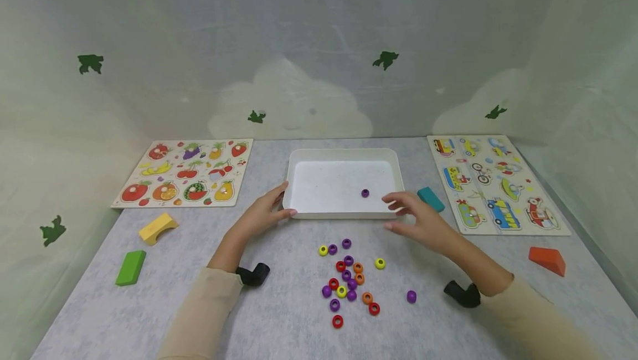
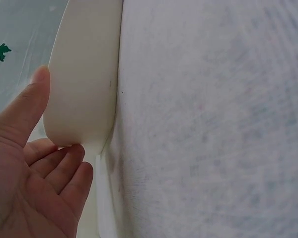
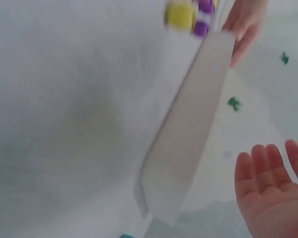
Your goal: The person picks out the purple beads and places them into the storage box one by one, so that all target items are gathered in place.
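A shallow white tray [image 1: 329, 185] lies on the table with one purple bead [image 1: 365, 193] inside, near its right side. My left hand [image 1: 258, 215] grips the tray's near left corner. In the left wrist view its thumb [image 2: 38, 82] lies along the tray wall [image 2: 84, 74] and its fingers curl against the end. Over the tray's near right corner is my right hand [image 1: 423, 221], fingers relaxed and apart, holding nothing. Loose beads in purple, red, orange and yellow lie scattered in front of the tray, among them a yellow bead [image 1: 380, 263] and a red bead [image 1: 338, 322].
A fruit puzzle board [image 1: 181, 174] lies at the back left and a vehicle puzzle board [image 1: 490, 183] at the back right. Yellow arch [image 1: 158, 229] and green block [image 1: 130, 267] lie left, teal block [image 1: 431, 199] and orange block [image 1: 547, 260] right. Pale curtains surround the table.
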`<state>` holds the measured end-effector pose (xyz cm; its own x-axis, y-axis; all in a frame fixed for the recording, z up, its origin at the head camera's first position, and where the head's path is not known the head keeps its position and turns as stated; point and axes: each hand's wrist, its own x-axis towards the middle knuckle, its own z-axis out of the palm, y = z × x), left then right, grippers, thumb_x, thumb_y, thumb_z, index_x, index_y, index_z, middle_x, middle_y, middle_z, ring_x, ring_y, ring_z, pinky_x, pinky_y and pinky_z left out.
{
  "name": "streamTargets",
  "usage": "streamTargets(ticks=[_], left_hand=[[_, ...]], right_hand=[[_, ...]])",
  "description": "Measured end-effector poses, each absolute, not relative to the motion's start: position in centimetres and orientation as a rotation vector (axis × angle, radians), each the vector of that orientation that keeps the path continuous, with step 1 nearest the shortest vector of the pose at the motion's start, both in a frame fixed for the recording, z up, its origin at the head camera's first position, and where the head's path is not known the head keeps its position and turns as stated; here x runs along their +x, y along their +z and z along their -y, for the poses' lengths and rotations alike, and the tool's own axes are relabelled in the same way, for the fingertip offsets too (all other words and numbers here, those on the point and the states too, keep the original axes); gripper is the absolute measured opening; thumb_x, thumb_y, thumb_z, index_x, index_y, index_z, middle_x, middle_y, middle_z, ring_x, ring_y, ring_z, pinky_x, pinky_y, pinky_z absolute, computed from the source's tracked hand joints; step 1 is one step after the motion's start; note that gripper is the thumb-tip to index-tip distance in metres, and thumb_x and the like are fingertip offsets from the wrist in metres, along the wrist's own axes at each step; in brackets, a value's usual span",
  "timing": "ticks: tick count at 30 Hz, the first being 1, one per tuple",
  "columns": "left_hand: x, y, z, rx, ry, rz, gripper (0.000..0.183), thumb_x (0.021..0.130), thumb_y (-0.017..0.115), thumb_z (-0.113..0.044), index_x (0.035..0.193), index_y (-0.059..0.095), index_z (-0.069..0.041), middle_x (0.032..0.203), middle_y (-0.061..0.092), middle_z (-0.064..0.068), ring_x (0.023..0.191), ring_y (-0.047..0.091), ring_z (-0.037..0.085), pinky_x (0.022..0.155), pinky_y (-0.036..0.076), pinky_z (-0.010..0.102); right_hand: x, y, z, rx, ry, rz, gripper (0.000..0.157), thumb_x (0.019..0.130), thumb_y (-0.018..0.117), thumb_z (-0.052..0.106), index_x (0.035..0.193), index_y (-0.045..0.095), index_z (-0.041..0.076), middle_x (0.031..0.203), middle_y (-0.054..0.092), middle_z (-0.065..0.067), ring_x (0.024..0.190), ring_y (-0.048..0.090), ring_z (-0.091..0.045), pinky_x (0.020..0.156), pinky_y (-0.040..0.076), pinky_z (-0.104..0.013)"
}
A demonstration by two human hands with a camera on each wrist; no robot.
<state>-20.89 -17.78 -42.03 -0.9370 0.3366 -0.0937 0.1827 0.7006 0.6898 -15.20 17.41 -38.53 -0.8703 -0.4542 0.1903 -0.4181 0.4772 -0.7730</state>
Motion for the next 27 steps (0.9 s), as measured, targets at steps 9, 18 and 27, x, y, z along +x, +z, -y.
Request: streamTargets(ticks=[9,18,27], left_hand=[[-20.9,-42.1,17.8,0.434,1.070,-2.687,0.083,0.069,0.058,-0.049,0.133,0.016,-0.018,0.135,0.017,0.002,0.117,0.027,0.016,0.095,0.024,0.032],[-21.0,-42.3,17.8,0.460,1.089,-2.684,0.084,0.068,0.056,-0.051,0.133,0.015,-0.016,0.135,0.017,0.003,0.117,0.027,0.017,0.094,0.025,0.031],[-21.1,-42.5,17.9,0.445,1.093,-2.680,0.085,0.067,0.056,-0.052,0.133,0.015,-0.018,0.135,0.017,0.002,0.117,0.027,0.016,0.095,0.025,0.031]], right_hand=[[-8.6,-40.8,-19.3,-0.641,-1.281,-2.445,0.051,0.070,0.065,0.028,0.113,0.043,0.016,0.110,0.046,0.000,0.094,0.046,-0.016,0.077,0.042,-0.032],[-7.3,-42.7,-20.7,-0.737,-1.090,-2.321,0.032,0.073,0.062,0.028,0.103,0.052,0.019,0.097,0.051,0.008,0.086,0.047,-0.008,0.075,0.041,-0.022],[-8.1,-41.8,-20.2,-0.703,-1.063,-2.412,0.016,0.077,0.058,0.025,0.092,0.056,0.020,0.083,0.052,0.010,0.073,0.048,-0.007,0.062,0.043,-0.020]])
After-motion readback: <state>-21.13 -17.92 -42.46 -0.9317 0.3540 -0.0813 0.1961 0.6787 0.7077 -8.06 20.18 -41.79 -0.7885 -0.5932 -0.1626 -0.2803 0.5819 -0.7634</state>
